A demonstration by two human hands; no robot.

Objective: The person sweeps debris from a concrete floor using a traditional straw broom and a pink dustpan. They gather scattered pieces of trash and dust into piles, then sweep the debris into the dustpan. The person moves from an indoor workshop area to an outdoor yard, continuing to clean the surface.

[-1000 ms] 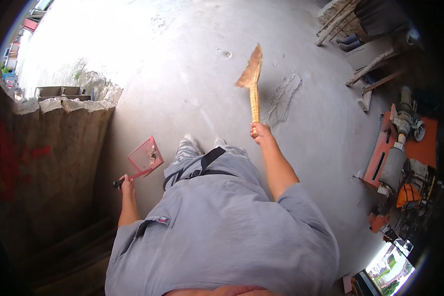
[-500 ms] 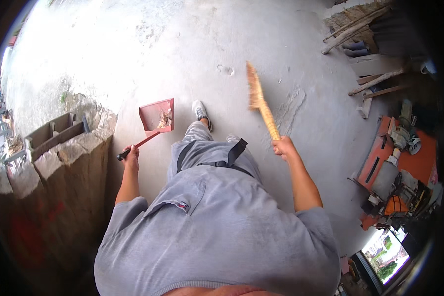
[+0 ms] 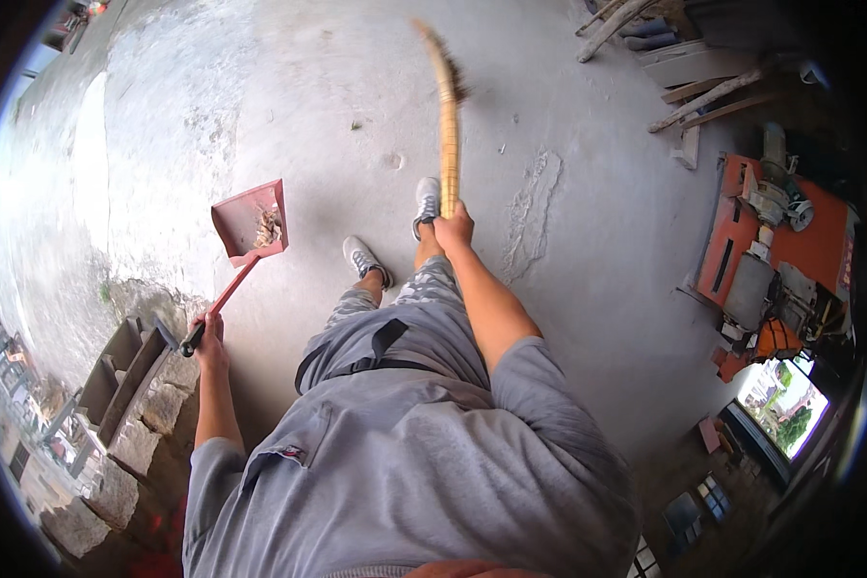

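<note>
My left hand point(image 3: 210, 337) is closed around the black-ended handle of a red dustpan point(image 3: 229, 218). Its pan is held out in front of me on the left, with a small heap of brown debris point(image 3: 267, 229) inside. In my right hand point(image 3: 455, 229) is the pale yellow bound handle of a hand broom point(image 3: 448, 135). The broom points forward over the concrete floor, its dark bristles turned to the right and slightly blurred. My two shoes show between the tools, the right one close beside the broom handle.
A rough stone wall point(image 3: 135, 438) with a grey trough-like box point(image 3: 120, 371) on top stands at my left. To the right are an orange workbench point(image 3: 814, 241) with machine parts and a pile of wood poles point(image 3: 708, 101). A small leaf point(image 3: 355, 125) lies on the floor ahead.
The broom has swung left and forward with my right hand, its head turning over. The dustpan sits further left in view. My feet have stepped, and the surroundings have shifted in view.
</note>
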